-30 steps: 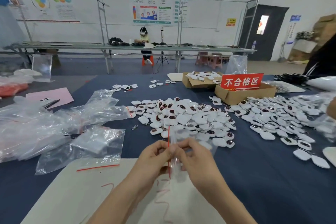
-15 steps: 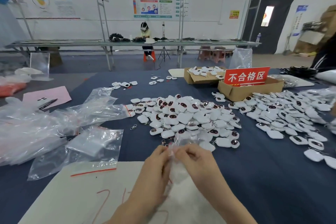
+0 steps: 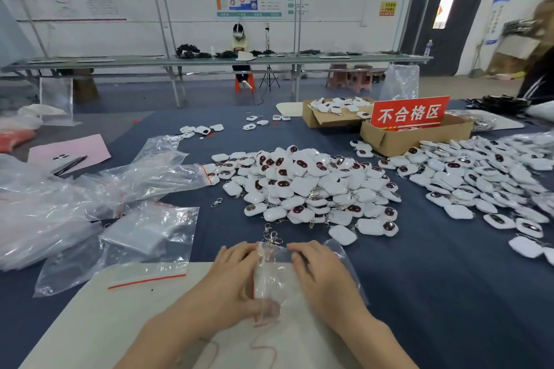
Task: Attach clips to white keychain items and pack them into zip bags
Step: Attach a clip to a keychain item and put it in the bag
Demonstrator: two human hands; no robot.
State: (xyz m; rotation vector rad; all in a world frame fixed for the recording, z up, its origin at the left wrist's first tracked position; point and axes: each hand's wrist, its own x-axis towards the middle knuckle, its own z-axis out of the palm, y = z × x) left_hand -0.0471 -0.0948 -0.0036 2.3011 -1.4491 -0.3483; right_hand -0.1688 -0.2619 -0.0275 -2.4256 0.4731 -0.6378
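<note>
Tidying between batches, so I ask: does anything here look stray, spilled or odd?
Nothing looks damaged. A loose silver metal clip lies alone on the dark blue tablecloth, left of the central pile of white keychain items; more clips sit just beyond the clear zip bag being held.

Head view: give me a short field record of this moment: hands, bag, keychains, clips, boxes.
left hand: grips zip bag, thumb at its near end
right hand: lies on the bag's right side; grip unclear
bag contents: something white, blurred
clips: loose, just beyond the bag
keychains: big pile mid-table, another at right
empty bags: left of the hands
box: brown, beyond the piles, with red sign
</note>
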